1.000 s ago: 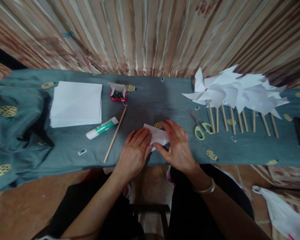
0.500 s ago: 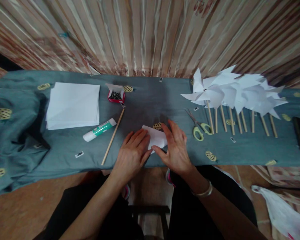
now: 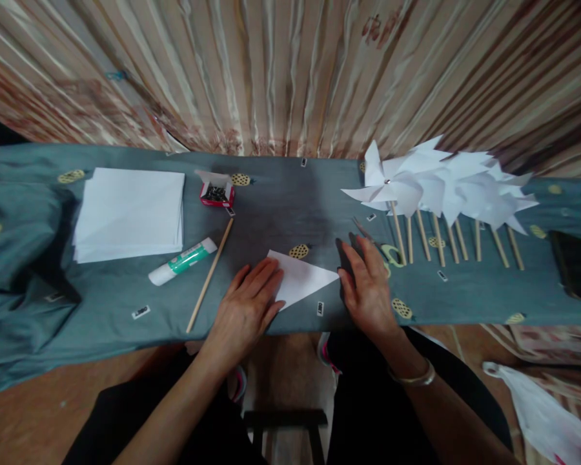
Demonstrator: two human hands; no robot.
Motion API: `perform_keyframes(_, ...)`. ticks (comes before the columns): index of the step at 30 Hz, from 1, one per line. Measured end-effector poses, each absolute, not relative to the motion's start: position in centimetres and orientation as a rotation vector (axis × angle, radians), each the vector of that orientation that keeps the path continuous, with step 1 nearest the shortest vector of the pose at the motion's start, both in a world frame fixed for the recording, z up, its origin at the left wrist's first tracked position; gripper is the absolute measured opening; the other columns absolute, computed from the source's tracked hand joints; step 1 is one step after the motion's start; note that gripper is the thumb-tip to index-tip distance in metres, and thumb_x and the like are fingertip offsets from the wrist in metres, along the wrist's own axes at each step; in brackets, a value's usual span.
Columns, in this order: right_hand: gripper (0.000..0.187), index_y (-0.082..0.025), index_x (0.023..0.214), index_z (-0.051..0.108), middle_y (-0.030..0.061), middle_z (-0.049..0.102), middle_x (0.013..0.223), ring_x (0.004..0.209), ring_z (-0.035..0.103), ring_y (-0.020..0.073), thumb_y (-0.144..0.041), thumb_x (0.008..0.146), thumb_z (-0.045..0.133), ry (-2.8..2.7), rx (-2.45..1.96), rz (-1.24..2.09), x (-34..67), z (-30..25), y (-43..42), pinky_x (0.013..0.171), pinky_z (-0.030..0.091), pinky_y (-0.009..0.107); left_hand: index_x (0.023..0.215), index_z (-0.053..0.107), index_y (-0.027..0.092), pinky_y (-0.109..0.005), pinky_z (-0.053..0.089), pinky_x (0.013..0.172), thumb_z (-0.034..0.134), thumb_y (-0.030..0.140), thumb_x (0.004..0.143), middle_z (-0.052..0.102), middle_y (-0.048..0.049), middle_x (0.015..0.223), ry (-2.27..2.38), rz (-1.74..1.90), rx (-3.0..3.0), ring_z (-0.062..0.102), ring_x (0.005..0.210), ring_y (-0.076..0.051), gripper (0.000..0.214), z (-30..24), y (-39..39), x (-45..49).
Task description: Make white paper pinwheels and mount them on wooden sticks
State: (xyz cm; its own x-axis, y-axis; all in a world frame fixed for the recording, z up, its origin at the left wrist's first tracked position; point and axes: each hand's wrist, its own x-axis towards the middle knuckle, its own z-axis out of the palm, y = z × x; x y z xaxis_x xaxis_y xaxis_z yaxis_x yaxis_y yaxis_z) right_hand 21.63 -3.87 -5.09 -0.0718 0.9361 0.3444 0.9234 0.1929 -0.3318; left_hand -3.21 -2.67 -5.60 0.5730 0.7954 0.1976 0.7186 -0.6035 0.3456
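Observation:
A folded white paper triangle (image 3: 297, 281) lies on the cloth in front of me, its point towards the right. My left hand (image 3: 246, 300) rests on its left end, fingers stretched out flat and pressing it down. Just beyond the point is my right hand (image 3: 368, 284), fingers apart and nothing visibly held; whether the thumb touches the paper's tip I cannot tell. Scissors with green handles (image 3: 392, 255) lie right behind that hand, which hides part of them.
Left of me are a paper stack (image 3: 130, 213), a glue stick (image 3: 183, 260), a wooden stick (image 3: 210, 274) and a red box (image 3: 217, 192) of small dark pieces. Several white paper pinwheels (image 3: 445, 184) on sticks overlap at the right, near a dark phone (image 3: 576, 265).
My right hand has moved right, off the paper and towards the scissors. More of the paper triangle shows now. My left hand stays on the paper; the view has shifted slightly.

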Motion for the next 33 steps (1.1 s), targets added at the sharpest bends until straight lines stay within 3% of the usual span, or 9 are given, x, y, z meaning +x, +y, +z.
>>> perform_keyframes(4, 0.054, -0.023, 0.145, 0.039, 0.0142, 0.054, 0.136, 0.126, 0.049, 0.0283, -0.01, 0.093, 0.04, -2.255, -1.426, 0.034, 20.0, -4.8, -4.9, 0.103, 0.044, 0.048, 0.132, 0.052, 0.012, -0.051, 0.036, 0.11, 0.05, 0.031, 0.094, 0.051, -0.0165, 0.142, 1.253, 0.485, 2.576, 0.044, 0.135, -0.028, 0.042, -5.4, -2.6, -3.1)
perform_keyframes(7, 0.047, -0.022, 0.139, 0.05, 0.0127, 0.063, 0.127, 0.116, 0.056, 0.0259, -0.011, 0.094, 0.039, -2.426, -1.274, 0.166, 18.6, -5.2, -5.8, 0.098, 0.049, 0.044, 0.132, 0.051, 0.013, -0.051, 0.036, 0.111, 0.049, 0.03, 0.094, 0.052, -0.0167, 0.141, 1.257, 0.479, 2.561, 0.044, 0.134, -0.027, 0.042, -5.3, -2.8, -3.0)
perform_keyframes(11, 0.042, -0.018, 0.133, 0.056, 0.0147, 0.061, 0.129, 0.119, 0.053, 0.028, -0.014, 0.095, 0.039, -2.418, -1.299, 0.228, 18.1, -5.8, -6.5, 0.098, 0.048, 0.047, 0.132, 0.05, 0.014, -0.052, 0.037, 0.11, 0.05, 0.03, 0.094, 0.05, -0.0176, 0.142, 1.297, 0.5, 2.537, 0.041, 0.137, -0.029, 0.041, -5.2, -3.4, -3.7)
perform_keyframes(25, 0.049, -0.021, 0.133, 0.055, 0.0103, 0.058, 0.133, 0.123, 0.05, 0.0262, -0.005, 0.091, 0.038, -2.415, -1.341, 0.224, 18.2, -5.7, -6.8, 0.103, 0.045, 0.047, 0.14, 0.04, 0.018, -0.053, 0.042, 0.105, 0.051, 0.027, 0.093, 0.05, -0.0191, 0.142, 1.465, 0.555, 2.555, 0.044, 0.135, -0.031, 0.049, -5.6, -6.8, -8.3)
perform_keyframes(33, 0.049, -0.014, 0.135, 0.051, 0.0144, 0.055, 0.135, 0.125, 0.047, 0.0288, -0.003, 0.088, 0.04, -2.486, -1.314, 0.184, 17.8, -5.1, -7.1, 0.105, 0.043, 0.048, 0.138, 0.043, 0.02, -0.05, 0.038, 0.107, 0.044, 0.013, 0.094, 0.052, -0.0145, 0.14, 1.42, 0.715, 2.547, 0.038, 0.138, -0.027, 0.045, -4.5, -8.5, -6.1)
